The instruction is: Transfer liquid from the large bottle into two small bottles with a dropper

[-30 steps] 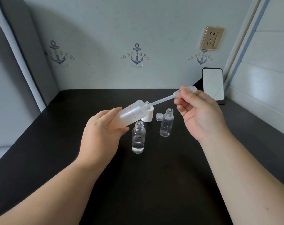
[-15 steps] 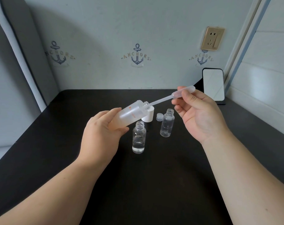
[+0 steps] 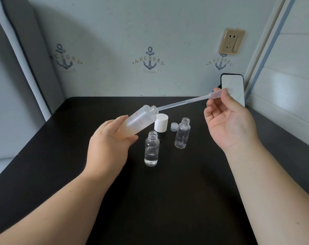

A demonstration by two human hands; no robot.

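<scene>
Head view shows your left hand (image 3: 109, 147) wrapped around the lower body of the large bottle (image 3: 138, 122), which is tilted with its open neck toward your right hand (image 3: 227, 121). Your right hand pinches the bulb of the dropper (image 3: 185, 101) between thumb and fingers; the tip of the dropper is just at the mouth of the large bottle.

I judge the dropper is very light and soft. Its thin stem will bend, so hold it only at the bulb, and press gently, because any squeeze pushes liquid out. The large bottle looks like frosted plastic, light and a little slippery; grip it around the middle of the body.

I count one large bottle, one dropper, and two small bottles on the desk (image 3: 167, 200). The near small bottle (image 3: 151, 151), just beside your left hand, has some liquid at the bottom. The far small bottle (image 3: 182, 133), between your two hands, looks empty. I also count one white cap (image 3: 161, 122) and one small clear cap (image 3: 174, 126) behind them.
</scene>
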